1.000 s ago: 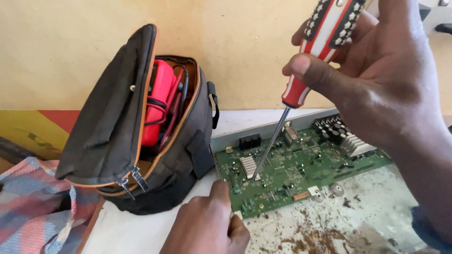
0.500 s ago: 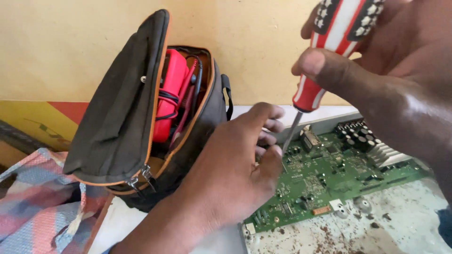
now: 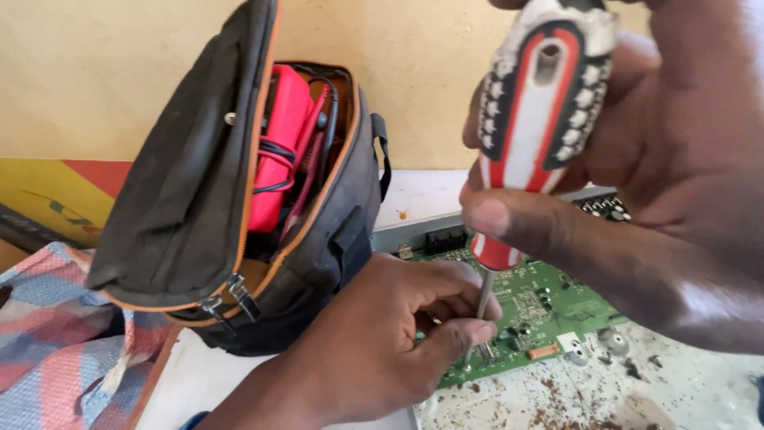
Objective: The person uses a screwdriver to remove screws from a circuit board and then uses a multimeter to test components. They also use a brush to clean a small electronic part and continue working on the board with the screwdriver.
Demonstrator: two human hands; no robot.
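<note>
My right hand [image 3: 660, 199] grips a screwdriver [image 3: 533, 135] with a red, white and black handle, held nearly upright close to the camera. Its metal shaft [image 3: 483, 299] points down onto a green circuit board [image 3: 549, 306]. My left hand [image 3: 390, 342] rests on the board's near left corner, its fingertips pinched around the shaft's tip. The tip itself is hidden by those fingers. The board lies in a grey metal tray [image 3: 637, 390] speckled with rust.
An open black tool bag [image 3: 239, 207] with orange trim stands left of the board, holding a red meter [image 3: 274, 155] and cables. A striped cloth [image 3: 56, 342] lies at lower left. A yellow wall [image 3: 111, 72] runs behind.
The screwdriver has come down and nearer to the camera. My left hand moved from the table edge up onto the board and closed its fingers around the shaft's tip.
</note>
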